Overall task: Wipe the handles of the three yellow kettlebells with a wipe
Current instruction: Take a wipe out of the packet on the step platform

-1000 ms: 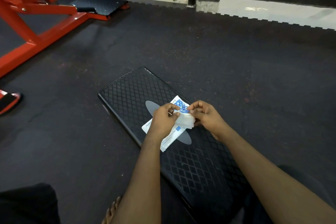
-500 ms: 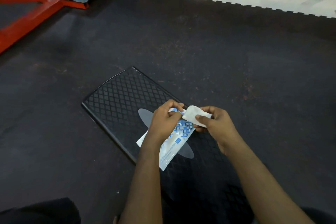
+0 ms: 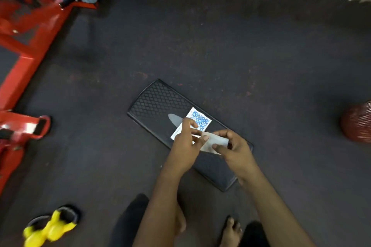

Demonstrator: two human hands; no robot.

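Over a black step board (image 3: pixel 158 102), my left hand (image 3: pixel 185 146) pinches the blue-and-white wipe packet (image 3: pixel 197 119). My right hand (image 3: pixel 234 147) pinches a white wipe (image 3: pixel 212 143) that sticks out toward the left hand's fingers. Yellow kettlebells (image 3: pixel 49 230) with black bases lie on the floor at the bottom left, well away from both hands. How many there are is unclear, and their handles are blurred.
A red machine frame (image 3: pixel 30 32) runs along the left side, with a red foot (image 3: pixel 40 127) near the kettlebells. A dark red ball (image 3: pixel 358 122) sits at the right edge. My bare feet (image 3: pixel 230 230) stand on the dark rubber floor (image 3: pixel 261 56).
The view has pulled back and tilted down, bringing the kettlebells, my feet and the red ball into sight. The wipe has come further out of the packet in my right hand.
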